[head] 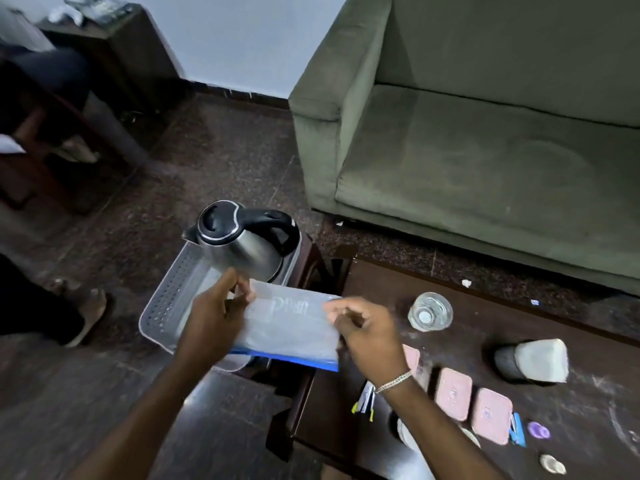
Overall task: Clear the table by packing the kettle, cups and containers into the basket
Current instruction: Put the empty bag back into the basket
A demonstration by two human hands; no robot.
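Observation:
A steel kettle (239, 242) with a black lid and handle stands at the far end of the grey perforated basket (165, 299). Over the basket's near right side I hold a clear rectangular container with a blue lid (291, 327), tilted on its side. My left hand (213, 323) grips its left end and my right hand (363, 334) grips its right end. On the dark table (571, 410) stand a glass cup (430, 311), a dark cup lying on its side under a grey cloth (531, 360), and three pink-lidded containers (453, 393).
A green sofa (485, 150) stands beyond the table. The basket rests on a low dark stool (311, 261) left of the table. Small items lie at the table's near edge: a blue clip (517, 429), a purple ring (538, 430). Another person's sandalled foot (91, 311) is at left.

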